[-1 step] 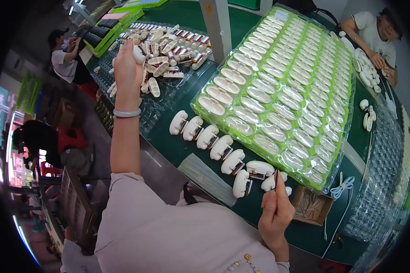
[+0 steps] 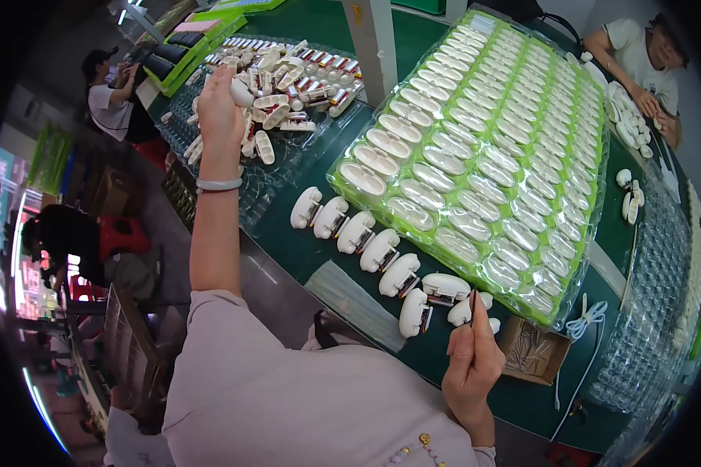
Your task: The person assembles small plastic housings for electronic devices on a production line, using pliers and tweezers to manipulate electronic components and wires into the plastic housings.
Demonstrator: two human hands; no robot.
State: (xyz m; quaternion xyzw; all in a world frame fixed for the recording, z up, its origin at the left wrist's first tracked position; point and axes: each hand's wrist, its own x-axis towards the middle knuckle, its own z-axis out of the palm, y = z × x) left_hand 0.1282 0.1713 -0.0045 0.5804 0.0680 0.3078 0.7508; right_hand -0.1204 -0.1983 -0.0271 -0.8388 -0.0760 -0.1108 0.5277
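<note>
My left hand (image 2: 220, 117) is stretched out at the far left of the table, its fingers closed on a smooth white rounded casing (image 2: 241, 93). Right beside it lies a heap of open white oval shells (image 2: 275, 117), some with red and silver cylinders inside. My right hand (image 2: 473, 366) is low at the near edge, pinching a slim dark-tipped tool (image 2: 473, 300) that points up; its exact kind is unclear. Around that tip stand white rounded casings (image 2: 444, 288), with more in a slanting row (image 2: 356, 232) showing dark inner parts. One casing (image 2: 461, 313) is partly hidden behind the tool.
A large green tray (image 2: 436, 226) with clear film holds rows of white oval shells. Near my right hand are a small cardboard box (image 2: 554, 366) of thin metal pieces and a coiled white cable (image 2: 588, 317). Bubble wrap (image 2: 646, 335) lies at right. A person (image 2: 639, 70) works opposite.
My left hand has shifted slightly right, and the white casing in it sits a little farther right and higher. My right hand holds nearly the same place.
</note>
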